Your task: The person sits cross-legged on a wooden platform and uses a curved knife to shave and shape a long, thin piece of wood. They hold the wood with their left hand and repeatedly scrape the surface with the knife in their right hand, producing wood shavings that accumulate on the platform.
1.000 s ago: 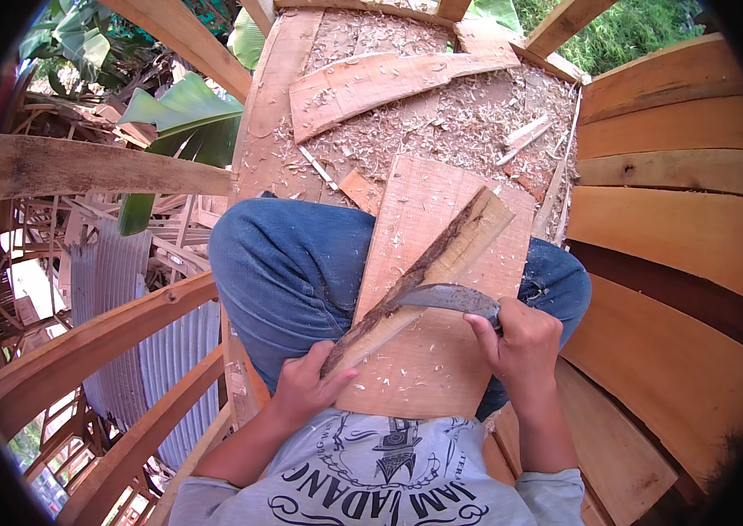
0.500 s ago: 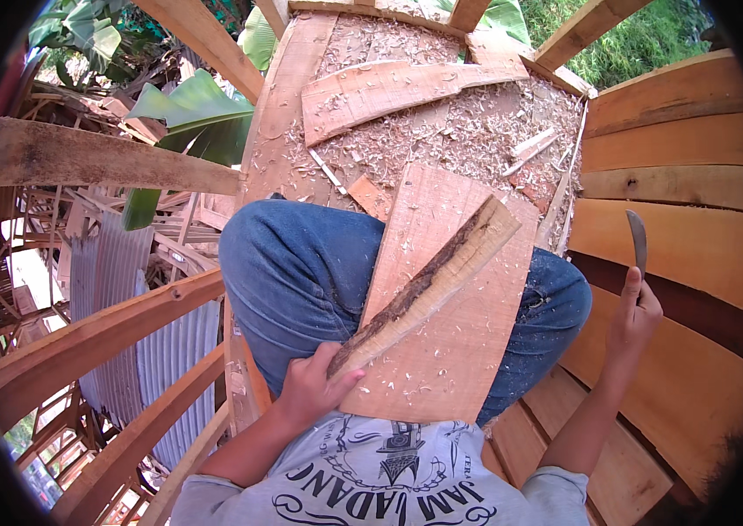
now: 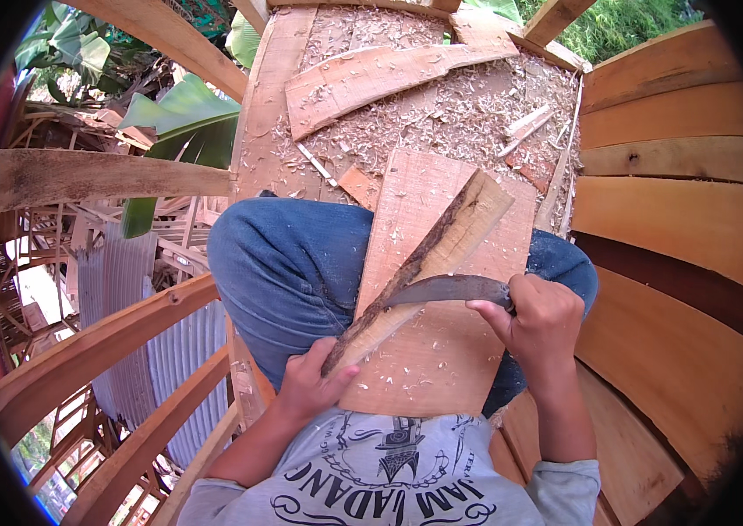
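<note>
A rough strip of wood (image 3: pixel 463 230) with dark bark along one edge slants over a flat board (image 3: pixel 442 351) that rests on my lap. Around the strip's near end my left hand (image 3: pixel 308 381) is closed. My right hand (image 3: pixel 542 320) grips a knife with a curved, dark blade (image 3: pixel 450 288); its handle is hidden in my fist. The blade points left and lies across the middle of the strip, its tip at the bark edge. Small pale shavings are scattered over the board.
Wood shavings (image 3: pixel 424 110) cover the plank floor ahead, where a large curved board offcut (image 3: pixel 371 83) and thin scraps (image 3: pixel 527 127) lie. A plank wall (image 3: pixel 669 219) stands at right. Wooden rails (image 3: pixel 109 351) run along the left, with corrugated sheets (image 3: pixel 179 368) beyond.
My right hand has swung from the far right, where the knife was raised, inward to the strip. The blade now meets the wood. My left hand keeps its hold.
</note>
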A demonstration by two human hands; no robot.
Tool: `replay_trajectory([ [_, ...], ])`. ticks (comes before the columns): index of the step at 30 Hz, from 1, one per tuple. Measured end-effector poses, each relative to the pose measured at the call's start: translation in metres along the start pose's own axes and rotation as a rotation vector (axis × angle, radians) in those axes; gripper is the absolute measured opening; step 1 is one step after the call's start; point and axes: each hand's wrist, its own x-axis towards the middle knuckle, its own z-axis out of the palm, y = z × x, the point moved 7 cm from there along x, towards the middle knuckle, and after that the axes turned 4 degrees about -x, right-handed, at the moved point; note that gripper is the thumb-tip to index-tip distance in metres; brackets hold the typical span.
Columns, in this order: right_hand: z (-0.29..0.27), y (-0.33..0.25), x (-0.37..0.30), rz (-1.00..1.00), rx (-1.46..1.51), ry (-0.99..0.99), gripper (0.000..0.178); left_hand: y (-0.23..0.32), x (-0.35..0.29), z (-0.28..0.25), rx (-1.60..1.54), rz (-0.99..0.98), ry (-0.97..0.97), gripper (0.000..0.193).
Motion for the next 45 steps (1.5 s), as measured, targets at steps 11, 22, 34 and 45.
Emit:
replay_trajectory([
  [11, -0.028, 0.151, -0.011, 0.832, 0.253, 0.274, 0.059, -0.001, -0.006, 0.0, -0.004, 0.001, -0.078, 0.04],
  [22, 0.014, -0.018, -0.02, 0.108, 0.318, -0.099, 0.055, -0.006, 0.003, 0.0, -0.139, -0.18, -0.164, 0.038],
  [34, 0.011, 0.002, 0.002, 0.042, 0.09, 0.126, 0.059, -0.001, 0.003, 0.001, -0.129, -0.149, -0.111, 0.037],
  [45, -0.006, 0.139, -0.017, 0.789, 0.289, 0.304, 0.059, 0.002, -0.005, 0.002, -0.118, -0.156, -0.181, 0.036],
])
